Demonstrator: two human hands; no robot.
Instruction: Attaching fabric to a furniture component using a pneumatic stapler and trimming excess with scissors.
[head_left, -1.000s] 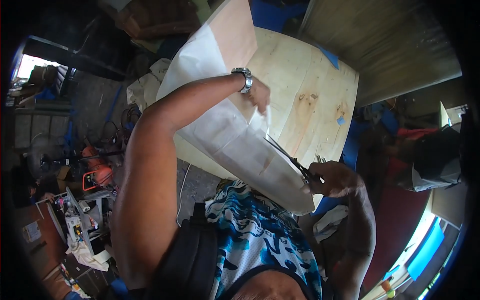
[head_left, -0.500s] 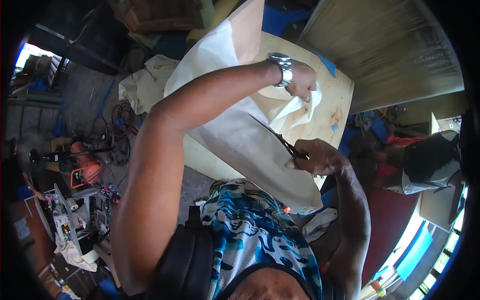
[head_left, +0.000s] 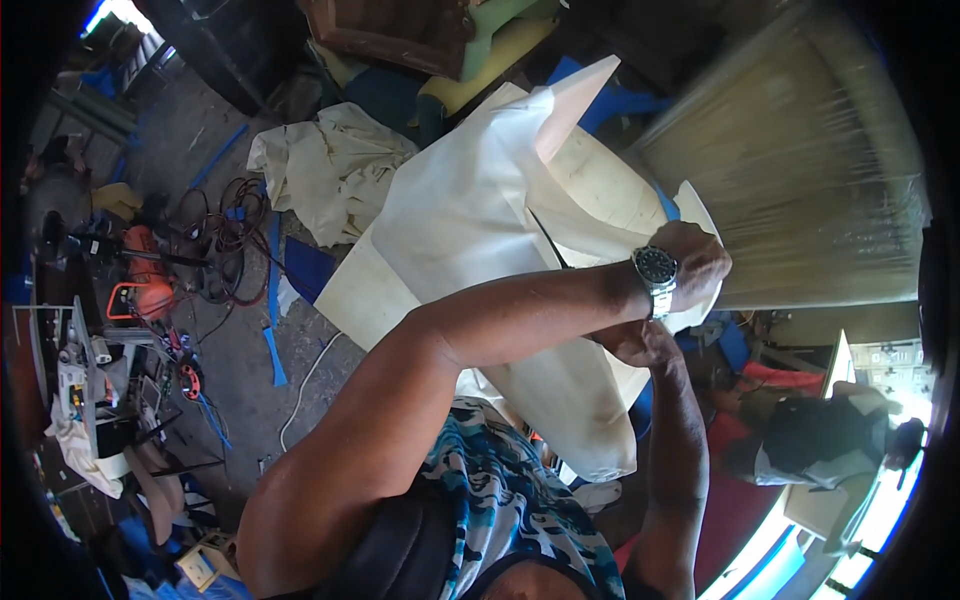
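Note:
A large white sheet of pliable, leather-like material (head_left: 460, 200) lies draped and curled over a pale wooden board (head_left: 352, 290). My left hand (head_left: 697, 262), with a watch on its wrist, is closed on a strip of the sheet at the right. Below that wrist, my right hand (head_left: 638, 343) is closed around the handles of a pair of scissors. My left forearm covers most of the scissors; only a thin dark blade (head_left: 548, 241) shows beyond it, along a slit in the sheet. A lower flap of the sheet (head_left: 575, 410) hangs toward my body.
A crumpled cream cloth (head_left: 335, 170) lies on the floor at the far left, near coiled hoses (head_left: 240, 240) and an orange machine (head_left: 148, 275). A plastic-wrapped panel (head_left: 790, 170) stands at the right. Another person (head_left: 815, 440) is at the right. A wooden-framed piece (head_left: 390, 35) stands at the back.
My left hand has moved right and down in the view, pulling the strip, and its forearm now crosses over the scissors. The view has shifted, showing more floor at the left.

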